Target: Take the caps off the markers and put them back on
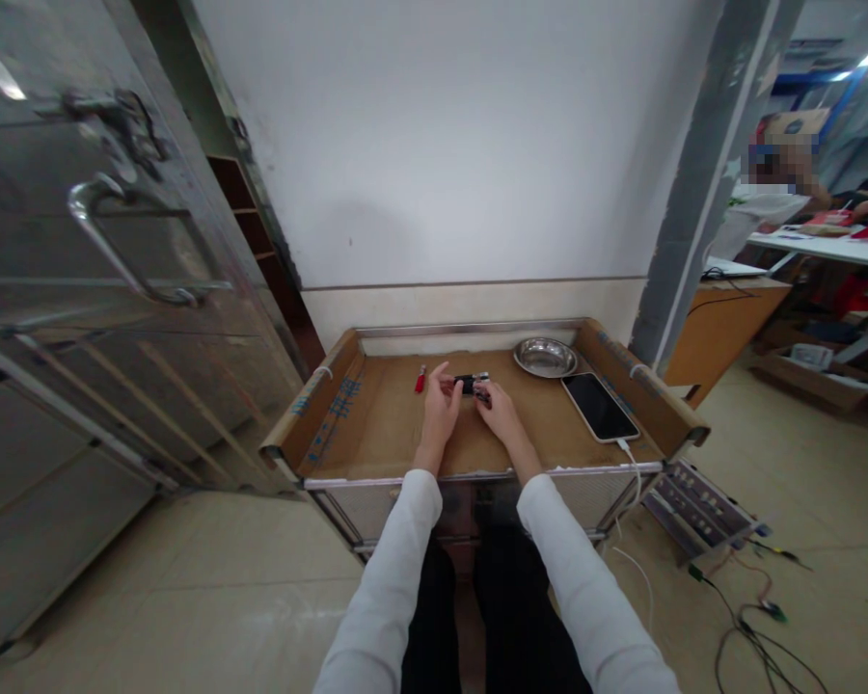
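Observation:
Over the middle of the cardboard-lined tray table, my left hand [441,403] and my right hand [498,407] hold a small black object with a shiny metal end [467,384] between them. Its exact kind is too small to make out. The left fingers pinch its left end, and the right fingers close on its right side. Just left of my left hand lies a small red item with a metal tip [420,380], touched by neither hand.
A round metal dish [545,357] sits at the back right of the cardboard-lined table [383,434]. In front of it lies a phone [600,407] with a white cable [635,472]. Raised cardboard sides edge the table. A metal box [701,511] and wires are on the floor. A person [802,169] is at the far right.

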`<state>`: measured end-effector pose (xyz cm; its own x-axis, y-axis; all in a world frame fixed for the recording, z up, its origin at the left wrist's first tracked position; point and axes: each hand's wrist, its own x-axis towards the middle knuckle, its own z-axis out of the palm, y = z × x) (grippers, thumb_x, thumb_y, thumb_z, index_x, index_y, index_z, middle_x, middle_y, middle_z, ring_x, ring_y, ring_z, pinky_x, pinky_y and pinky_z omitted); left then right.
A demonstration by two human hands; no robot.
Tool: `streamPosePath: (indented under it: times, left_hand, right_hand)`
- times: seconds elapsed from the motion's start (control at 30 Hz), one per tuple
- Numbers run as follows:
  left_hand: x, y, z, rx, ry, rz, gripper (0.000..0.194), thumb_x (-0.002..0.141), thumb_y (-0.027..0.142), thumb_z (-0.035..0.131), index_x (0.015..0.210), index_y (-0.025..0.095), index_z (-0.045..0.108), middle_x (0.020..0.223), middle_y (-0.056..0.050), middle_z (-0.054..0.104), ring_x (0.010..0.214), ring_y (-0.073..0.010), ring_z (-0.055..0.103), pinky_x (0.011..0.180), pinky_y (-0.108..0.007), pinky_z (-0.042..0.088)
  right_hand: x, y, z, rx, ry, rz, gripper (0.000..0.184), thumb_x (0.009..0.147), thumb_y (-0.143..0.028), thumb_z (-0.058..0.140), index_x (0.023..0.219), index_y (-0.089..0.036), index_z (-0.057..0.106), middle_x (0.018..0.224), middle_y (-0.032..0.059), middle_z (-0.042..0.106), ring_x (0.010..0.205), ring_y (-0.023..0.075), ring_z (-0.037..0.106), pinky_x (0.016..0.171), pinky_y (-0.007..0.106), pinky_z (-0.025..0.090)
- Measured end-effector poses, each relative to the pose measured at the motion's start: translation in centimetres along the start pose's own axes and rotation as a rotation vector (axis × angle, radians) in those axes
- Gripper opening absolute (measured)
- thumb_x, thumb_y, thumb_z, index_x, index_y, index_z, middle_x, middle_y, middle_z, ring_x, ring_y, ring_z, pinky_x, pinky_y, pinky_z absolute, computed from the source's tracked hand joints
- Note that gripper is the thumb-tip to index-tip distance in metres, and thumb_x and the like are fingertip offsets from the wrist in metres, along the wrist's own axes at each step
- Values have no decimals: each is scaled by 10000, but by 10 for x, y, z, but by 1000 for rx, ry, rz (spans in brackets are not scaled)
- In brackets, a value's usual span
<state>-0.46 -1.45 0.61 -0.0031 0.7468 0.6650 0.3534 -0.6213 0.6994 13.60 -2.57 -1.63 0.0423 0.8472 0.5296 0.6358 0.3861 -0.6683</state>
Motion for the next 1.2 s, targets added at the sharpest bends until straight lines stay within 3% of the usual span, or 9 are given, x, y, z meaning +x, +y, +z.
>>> streamPosePath:
  times: [0.27,0.43,0.53,0.63,0.7,0.8,1.0,1.2]
  left_hand:
    - [2,1,-9,122,159,-23,219,940,314,406,1049,189,549,1036,-86,583,971,-163,578,876,-313,481]
    - [3,-6,-11,142,214,-58,194,932,281,411,1010,183,559,1014,-81,587,950,-160,576,865,-303,481]
    - [2,-6,-9,144,97,-53,159,925,260,426,977,190,559,979,-66,597,925,-155,590,846,-295,487]
    - [1,-5,-5,109,-137,41,109,899,245,486,940,189,570,937,-46,598,851,-137,601,787,-268,500]
    - [0,-4,-3,111,-277,91,68,872,221,531,911,191,578,900,-26,593,806,-126,595,767,-257,498]
    - [-2,-6,-1,131,-392,76,38,844,174,551,869,192,573,862,-10,578,785,-124,582,766,-260,490]
    - [-3,-17,0,239,-356,-29,150,744,33,546,758,179,517,861,-26,518,851,-157,549,825,-311,472]
    - [-4,-29,6,275,-308,-17,171,750,16,531,802,178,542,894,-38,498,913,-178,534,889,-346,456]
  right_hand:
    - [0,-1,-1,-58,-5,-19,188,814,-134,523,942,-177,654,996,74,648,881,161,608,815,281,469]
    - [-1,-3,-3,-79,12,0,187,859,-179,500,949,-193,664,994,68,633,916,162,599,857,286,453]
    - [-2,-2,-5,-80,92,61,245,897,-206,440,1002,-185,660,1002,85,618,950,173,588,889,293,442]
    - [-2,1,-6,-83,158,113,305,925,-240,390,1072,-171,648,1023,101,610,959,181,581,890,300,442]
    - [-3,2,-7,-83,160,129,328,934,-254,374,1100,-165,643,1040,106,606,965,183,580,886,300,444]
    - [-2,3,-7,-87,141,135,336,936,-259,374,1114,-163,643,1033,105,601,969,184,580,889,301,445]
    - [-2,4,-5,-51,90,84,286,903,-238,450,1081,-167,662,994,89,593,947,178,586,897,303,453]
    - [-2,10,1,-23,-19,-17,217,837,-193,552,1006,-227,684,1004,55,592,935,169,595,881,316,469]
